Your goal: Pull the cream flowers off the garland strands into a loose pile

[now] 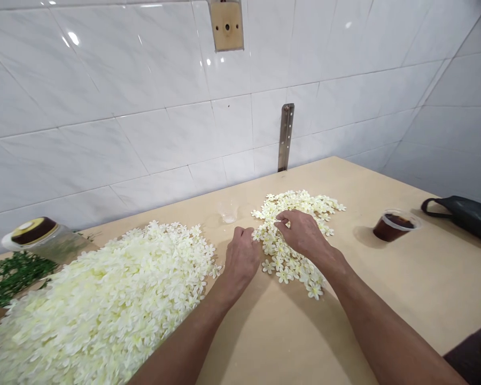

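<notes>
One small flower pile [279,249]: left hand [242,254] at nine o'clock, fingers curled, contents hidden; right hand [302,234] over it, pinching probably a flower [278,220]. Could tip the drink [393,229] at three o'clock by sweeping a forearm [356,291] wide.

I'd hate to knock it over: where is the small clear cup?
In the head view, the small clear cup sits near the middle, just beyond the left hand, between the large flower pile and the smaller pile.
</notes>
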Demonstrator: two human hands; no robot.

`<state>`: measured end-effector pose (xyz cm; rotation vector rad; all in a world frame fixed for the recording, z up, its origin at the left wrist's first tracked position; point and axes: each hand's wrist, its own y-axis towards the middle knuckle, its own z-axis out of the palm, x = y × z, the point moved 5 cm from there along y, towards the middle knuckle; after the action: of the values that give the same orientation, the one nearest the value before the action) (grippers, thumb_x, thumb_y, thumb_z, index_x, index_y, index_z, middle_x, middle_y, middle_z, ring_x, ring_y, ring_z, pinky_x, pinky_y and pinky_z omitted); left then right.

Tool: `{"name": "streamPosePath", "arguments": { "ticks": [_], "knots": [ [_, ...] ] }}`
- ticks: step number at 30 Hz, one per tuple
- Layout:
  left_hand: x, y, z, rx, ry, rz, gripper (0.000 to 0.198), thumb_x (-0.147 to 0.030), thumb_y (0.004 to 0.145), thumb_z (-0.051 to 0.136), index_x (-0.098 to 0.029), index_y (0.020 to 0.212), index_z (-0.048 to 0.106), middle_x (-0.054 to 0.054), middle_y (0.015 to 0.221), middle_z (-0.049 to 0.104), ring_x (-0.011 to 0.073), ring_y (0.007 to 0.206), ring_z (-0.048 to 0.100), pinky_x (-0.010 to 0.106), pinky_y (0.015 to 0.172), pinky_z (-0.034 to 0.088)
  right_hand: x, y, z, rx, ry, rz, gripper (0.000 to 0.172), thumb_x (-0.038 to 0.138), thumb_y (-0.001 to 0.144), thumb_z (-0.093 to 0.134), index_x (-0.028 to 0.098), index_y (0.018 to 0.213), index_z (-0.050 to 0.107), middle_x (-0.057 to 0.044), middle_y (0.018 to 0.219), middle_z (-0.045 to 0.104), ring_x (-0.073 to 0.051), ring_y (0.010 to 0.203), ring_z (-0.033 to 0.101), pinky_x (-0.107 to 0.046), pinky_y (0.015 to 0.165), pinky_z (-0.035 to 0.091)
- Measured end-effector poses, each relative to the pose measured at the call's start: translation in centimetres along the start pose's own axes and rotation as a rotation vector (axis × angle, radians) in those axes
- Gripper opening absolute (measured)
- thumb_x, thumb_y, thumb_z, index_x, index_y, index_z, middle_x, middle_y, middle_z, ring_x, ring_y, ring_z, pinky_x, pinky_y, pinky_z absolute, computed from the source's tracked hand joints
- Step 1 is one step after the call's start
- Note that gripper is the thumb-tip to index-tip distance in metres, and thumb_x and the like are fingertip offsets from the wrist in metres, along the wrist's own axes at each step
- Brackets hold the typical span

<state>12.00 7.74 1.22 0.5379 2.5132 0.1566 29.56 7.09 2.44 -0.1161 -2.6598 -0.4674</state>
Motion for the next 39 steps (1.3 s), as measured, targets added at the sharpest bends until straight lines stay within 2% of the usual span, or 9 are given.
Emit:
{"name": "streamPosePath", "arguments": {
  "ticks": [5, 14, 18, 21, 24, 27, 30, 33, 39],
  "knots": [
    [-0.3, 2.0, 1.3, 0.118, 0.152, 0.002, 0.022, -0.025, 0.086, 0.05, -0.018, 0.102, 0.063, 0.011, 0.106, 0.057, 0.0246, 0.083, 0.063, 0.033, 0.07, 0.046, 0.4, 0.0, 0.1, 0.008, -0.01, -0.012, 0.018, 0.025, 0.089, 0.054, 0.018, 0.096, 0.069, -0.008, 0.097, 0.07, -0.019, 0.088, 0.063, -0.028, 0.074, 0.041],
    [0.4, 1.4, 1.1, -0.039, -0.133, 0.148, 0.025, -0.008, 0.082, 0.045, -0.018, 0.095, 0.063, 0.006, 0.091, 0.067, 0.0179, 0.082, 0.06, 0.03, 0.076, 0.045, 1.0, -0.3, -0.3, -0.022, 0.021, -0.027, 0.018, 0.023, 0.089, 0.054, 0.018, 0.096, 0.07, -0.008, 0.096, 0.07, -0.019, 0.086, 0.062, -0.028, 0.074, 0.042],
    [0.9, 1.4, 0.8, -0.049, -0.491, -0.053, 0.013, -0.016, 0.081, 0.055, -0.018, 0.088, 0.066, 0.003, 0.081, 0.068, 0.0143, 0.069, 0.06, 0.027, 0.067, 0.046, 2.3, -0.6, -0.9, -0.05, 0.184, -0.156, 0.021, 0.026, 0.091, 0.053, 0.018, 0.099, 0.07, -0.007, 0.099, 0.07, -0.017, 0.078, 0.063, -0.028, 0.074, 0.046],
    [1.5, 1.3, 0.9, 0.065, -0.921, -0.343, 0.012, -0.023, 0.073, 0.068, -0.015, 0.082, 0.065, 0.0, 0.061, 0.059, 0.0092, 0.049, 0.049, 0.021, 0.048, 0.038, 3.6, -1.1, -0.8, 0.03, 0.363, -0.246, 0.028, 0.034, 0.09, 0.056, 0.019, 0.11, 0.068, -0.009, 0.108, 0.069, -0.014, 0.071, 0.063, -0.029, 0.073, 0.05],
    [1.4, 0.6, 0.8, 0.194, -1.271, -0.505, 0.022, -0.027, 0.064, 0.077, -0.012, 0.075, 0.064, -0.003, 0.055, 0.053, 0.0047, 0.043, 0.042, 0.017, 0.04, 0.029, 4.7, -1.6, -0.4, 0.138, 0.549, -0.232, 0.036, 0.041, 0.09, 0.054, 0.02, 0.116, 0.067, -0.01, 0.112, 0.068, -0.017, 0.078, 0.065, -0.029, 0.07, 0.053],
    [1.8, -0.3, 0.3, 0.21, -1.476, -0.554, 0.023, -0.026, 0.063, 0.079, -0.011, 0.073, 0.064, -0.002, 0.061, 0.055, 0.0025, 0.046, 0.042, 0.015, 0.038, 0.027, 5.2, -2.0, 0.7, 0.307, 0.785, -0.126, 0.044, 0.047, 0.091, 0.052, 0.019, 0.123, 0.063, -0.007, 0.093, 0.069, -0.014, 0.061, 0.062, -0.025, 0.053, 0.051],
    [2.2, -1.4, 0.5, 0.207, -1.593, -0.598, 0.024, -0.023, 0.064, 0.08, -0.011, 0.077, 0.063, -0.002, 0.068, 0.056, 0.0015, 0.047, 0.043, 0.013, 0.037, 0.027, 5.4, -2.3, 2.1, 0.414, 0.935, -0.071, 0.05, 0.051, 0.089, 0.055, 0.017, 0.124, 0.062, 0.002, 0.066, 0.057, -0.009, 0.044, 0.052, -0.023, 0.045, 0.046],
    [2.4, -2.1, 1.0, 0.212, -1.661, -0.63, 0.025, -0.023, 0.067, 0.08, -0.01, 0.079, 0.063, -0.002, 0.066, 0.055, 0.0012, 0.046, 0.041, 0.013, 0.036, 0.027, 5.6, -2.4, 3.1, 0.448, 0.974, -0.072, 0.051, 0.053, 0.088, 0.056, 0.017, 0.123, 0.064, 0.006, 0.058, 0.05, -0.009, 0.042, 0.05, -0.022, 0.045, 0.043],
    [2.9, -2.5, 1.6, 0.17, -1.747, -0.632, 0.03, -0.022, 0.063, 0.083, -0.01, 0.081, 0.061, -0.004, 0.06, 0.052, 0.0013, 0.045, 0.041, 0.012, 0.036, 0.025, 6.2, -2.8, 3.8, 0.499, 0.949, -0.046, 0.053, 0.054, 0.088, 0.056, 0.017, 0.126, 0.062, 0.006, 0.054, 0.051, -0.009, 0.044, 0.046, -0.022, 0.045, 0.041]
  ]
}}
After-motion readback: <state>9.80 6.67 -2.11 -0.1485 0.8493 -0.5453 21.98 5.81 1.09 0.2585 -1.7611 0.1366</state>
